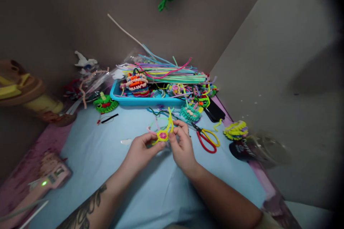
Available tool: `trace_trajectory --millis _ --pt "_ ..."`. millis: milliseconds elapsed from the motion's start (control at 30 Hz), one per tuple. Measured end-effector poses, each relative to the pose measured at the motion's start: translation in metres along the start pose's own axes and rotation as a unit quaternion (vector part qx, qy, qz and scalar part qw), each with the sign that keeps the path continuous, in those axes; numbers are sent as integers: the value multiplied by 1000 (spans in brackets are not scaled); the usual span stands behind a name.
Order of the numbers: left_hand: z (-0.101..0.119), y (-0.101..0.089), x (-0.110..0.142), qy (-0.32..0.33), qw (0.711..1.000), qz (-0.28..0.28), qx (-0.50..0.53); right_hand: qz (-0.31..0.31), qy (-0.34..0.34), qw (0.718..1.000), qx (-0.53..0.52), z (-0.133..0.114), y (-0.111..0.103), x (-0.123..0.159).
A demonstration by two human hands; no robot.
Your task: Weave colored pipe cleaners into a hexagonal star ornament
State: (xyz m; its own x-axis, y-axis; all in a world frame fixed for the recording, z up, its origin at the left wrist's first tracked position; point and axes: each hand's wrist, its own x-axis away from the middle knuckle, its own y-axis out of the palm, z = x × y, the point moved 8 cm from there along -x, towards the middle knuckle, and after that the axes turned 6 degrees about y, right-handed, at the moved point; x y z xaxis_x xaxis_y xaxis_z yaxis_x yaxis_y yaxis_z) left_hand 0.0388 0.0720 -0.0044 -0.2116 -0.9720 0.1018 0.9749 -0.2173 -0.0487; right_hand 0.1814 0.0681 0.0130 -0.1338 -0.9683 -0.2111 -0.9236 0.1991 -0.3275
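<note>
Between my two hands is a small pipe-cleaner piece (162, 135), a yellow ring around a pink centre. Loose yellow, pink and teal stems stick up from it. My left hand (146, 146) pinches its left and lower edge with thumb and fingers. Closed at its right side, my right hand (183, 145) grips the yellow stems near the ring. Just right of that hand lie scissors (206, 139) with red and yellow handles, blades pointing up-left. Behind the hands sits a teal pipe-cleaner figure (190, 113).
A blue tray (150, 101) at the back holds bundles of coloured pipe cleaners. A green figure (105, 103) rests left of it, a black phone (214, 110) right. A yellow bundle (235, 130) and dark cup (242, 150) lie at the right edge; a pink glue gun (55, 177) lies left.
</note>
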Motion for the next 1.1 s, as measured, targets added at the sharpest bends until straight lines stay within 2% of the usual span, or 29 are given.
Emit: trace_trajectory --millis 133,300,400,500,633,767,933,1100 --pt "7 -3 5 4 997 28 -74 4 -5 1000 5 -4 4 7" --pt "11 -8 5 5 997 35 -73 1 -27 1000 -1 -6 0 4" --pt "8 -10 3 -2 997 29 -66 51 -86 995 22 -12 -16 -1" --pt "3 -8 2 -13 998 3 -67 97 -183 974 96 -22 -30 -2" --pt "0 -2 2 -21 997 -28 -72 90 -257 949 159 -29 -34 -3" --pt "0 -1 2 -24 997 -28 -75 60 -256 952 155 -28 -30 -4" --pt "4 -5 1 -8 995 -8 -97 38 -237 965 102 -26 -26 -2" --pt "9 -7 2 8 996 -7 -93 -17 -204 978 43 -27 -20 -6"
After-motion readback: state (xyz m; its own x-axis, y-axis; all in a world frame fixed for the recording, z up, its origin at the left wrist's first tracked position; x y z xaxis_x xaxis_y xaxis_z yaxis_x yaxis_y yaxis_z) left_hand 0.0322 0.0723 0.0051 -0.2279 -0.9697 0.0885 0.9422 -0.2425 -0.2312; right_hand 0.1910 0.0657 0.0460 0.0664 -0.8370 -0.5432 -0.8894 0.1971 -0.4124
